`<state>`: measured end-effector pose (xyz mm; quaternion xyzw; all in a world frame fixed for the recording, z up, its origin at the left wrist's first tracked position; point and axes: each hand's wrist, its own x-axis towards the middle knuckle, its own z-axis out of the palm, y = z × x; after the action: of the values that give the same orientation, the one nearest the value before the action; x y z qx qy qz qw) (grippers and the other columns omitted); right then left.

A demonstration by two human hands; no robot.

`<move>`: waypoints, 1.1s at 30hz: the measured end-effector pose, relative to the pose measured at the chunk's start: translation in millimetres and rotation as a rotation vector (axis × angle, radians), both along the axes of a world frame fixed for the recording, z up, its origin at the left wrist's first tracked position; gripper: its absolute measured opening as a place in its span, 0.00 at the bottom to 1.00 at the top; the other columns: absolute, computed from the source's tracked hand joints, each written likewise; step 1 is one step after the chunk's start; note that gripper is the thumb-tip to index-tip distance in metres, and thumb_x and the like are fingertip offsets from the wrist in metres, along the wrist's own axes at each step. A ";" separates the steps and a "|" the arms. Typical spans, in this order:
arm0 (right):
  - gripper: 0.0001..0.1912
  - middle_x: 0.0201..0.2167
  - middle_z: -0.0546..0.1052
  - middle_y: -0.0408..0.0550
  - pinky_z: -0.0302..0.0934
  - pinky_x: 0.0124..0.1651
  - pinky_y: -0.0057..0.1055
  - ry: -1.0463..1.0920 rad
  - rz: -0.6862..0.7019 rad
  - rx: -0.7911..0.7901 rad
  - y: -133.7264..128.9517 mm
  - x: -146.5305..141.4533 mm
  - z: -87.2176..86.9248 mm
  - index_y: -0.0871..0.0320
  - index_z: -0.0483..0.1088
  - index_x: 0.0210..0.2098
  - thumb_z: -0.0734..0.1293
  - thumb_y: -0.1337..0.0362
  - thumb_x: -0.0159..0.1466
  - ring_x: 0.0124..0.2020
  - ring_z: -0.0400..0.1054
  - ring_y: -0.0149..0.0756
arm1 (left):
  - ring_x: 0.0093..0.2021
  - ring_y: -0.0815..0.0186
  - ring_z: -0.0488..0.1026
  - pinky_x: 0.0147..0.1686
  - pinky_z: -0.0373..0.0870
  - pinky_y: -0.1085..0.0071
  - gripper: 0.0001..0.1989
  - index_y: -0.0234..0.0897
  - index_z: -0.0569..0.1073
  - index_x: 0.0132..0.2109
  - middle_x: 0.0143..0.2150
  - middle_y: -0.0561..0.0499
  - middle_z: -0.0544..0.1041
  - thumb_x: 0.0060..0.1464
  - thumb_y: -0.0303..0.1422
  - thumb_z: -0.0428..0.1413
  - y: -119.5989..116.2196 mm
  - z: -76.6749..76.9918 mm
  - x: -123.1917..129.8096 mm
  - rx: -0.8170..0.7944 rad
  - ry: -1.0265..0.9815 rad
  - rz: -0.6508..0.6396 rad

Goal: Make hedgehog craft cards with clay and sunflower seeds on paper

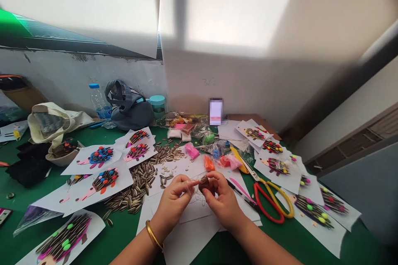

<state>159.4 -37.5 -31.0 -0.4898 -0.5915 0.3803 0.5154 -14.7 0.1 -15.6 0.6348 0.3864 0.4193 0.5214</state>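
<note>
My right hand (224,202) is closed around a lump of brown modelling clay (204,183). Close beside it, my left hand (174,199) pinches the thin clear plastic wrapper (195,186) of the clay. Both hands are over white sheets of paper (186,240), the upper one with a pencil drawing (200,199) partly hidden by my fingers. Just beyond the hands lie packets of orange clay (209,163) and pink clay (192,150). A pile of striped sunflower seeds (137,184) spreads left of the paper.
Red-and-yellow-handled scissors (269,201) and a pen (242,194) lie right of my hands. Paper hedgehogs with seed spines (104,180) lie on both sides of the green table (124,232). Behind stand a phone (216,112), a bag (132,112) and a water bottle (102,105).
</note>
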 end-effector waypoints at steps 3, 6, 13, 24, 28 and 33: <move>0.16 0.30 0.71 0.39 0.61 0.35 0.28 -0.039 0.031 -0.023 0.2 -0.7 -0.3 0.51 0.63 0.49 0.64 0.68 0.62 0.30 0.64 0.30 | 0.38 0.62 0.69 0.39 0.66 0.69 0.11 0.44 0.83 0.41 0.35 0.49 0.70 0.52 0.41 0.62 0.1 -0.8 -0.7 -0.016 0.019 -0.001; 0.16 0.30 0.70 0.39 0.60 0.35 0.27 -0.075 0.062 -0.015 -0.1 -0.3 0.6 0.51 0.65 0.49 0.65 0.68 0.62 0.29 0.64 0.30 | 0.39 0.61 0.69 0.41 0.66 0.68 0.10 0.41 0.82 0.35 0.35 0.49 0.70 0.52 0.42 0.62 0.2 -0.8 -1.7 -0.006 0.037 0.024; 0.16 0.37 0.73 0.45 0.64 0.42 0.33 0.009 -0.003 -0.008 -0.2 1.8 -0.7 0.52 0.63 0.51 0.65 0.64 0.63 0.36 0.68 0.34 | 0.48 0.56 0.73 0.51 0.66 0.63 0.12 0.43 0.82 0.44 0.43 0.46 0.78 0.56 0.40 0.59 2.2 -0.7 -1.6 -0.038 0.051 -0.024; 0.13 0.34 0.70 0.44 0.65 0.40 0.33 0.008 -0.034 -0.011 2.7 2.3 -1.9 0.52 0.63 0.50 0.63 0.61 0.66 0.35 0.67 0.35 | 0.40 0.63 0.65 0.44 0.62 0.68 0.08 0.40 0.82 0.35 0.36 0.50 0.71 0.55 0.33 0.56 -1.1 4.5 3.3 -0.188 -0.108 -0.083; 0.14 0.34 0.68 0.44 0.65 0.36 0.31 -0.011 -0.060 0.000 2.5 2.3 -3.6 0.52 0.64 0.51 0.63 0.61 0.66 0.33 0.66 0.34 | 0.37 0.67 0.63 0.41 0.61 0.70 0.06 0.39 0.81 0.32 0.36 0.52 0.69 0.51 0.30 0.57 -2.2 5.3 4.0 -0.342 -0.211 -0.132; 0.15 0.35 0.71 0.45 0.67 0.38 0.33 0.036 -0.011 0.029 0.5 2.1 -2.4 0.52 0.64 0.53 0.63 0.59 0.67 0.34 0.68 0.34 | 0.40 0.66 0.65 0.41 0.62 0.72 0.09 0.40 0.82 0.37 0.42 0.49 0.72 0.45 0.34 0.64 -2.5 0.8 3.5 -0.599 -0.391 -0.075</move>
<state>161.5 -36.9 -33.4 -0.4788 -0.5849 0.3775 0.5349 -11.3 -2.4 -14.8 0.3754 0.3617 0.3815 0.7634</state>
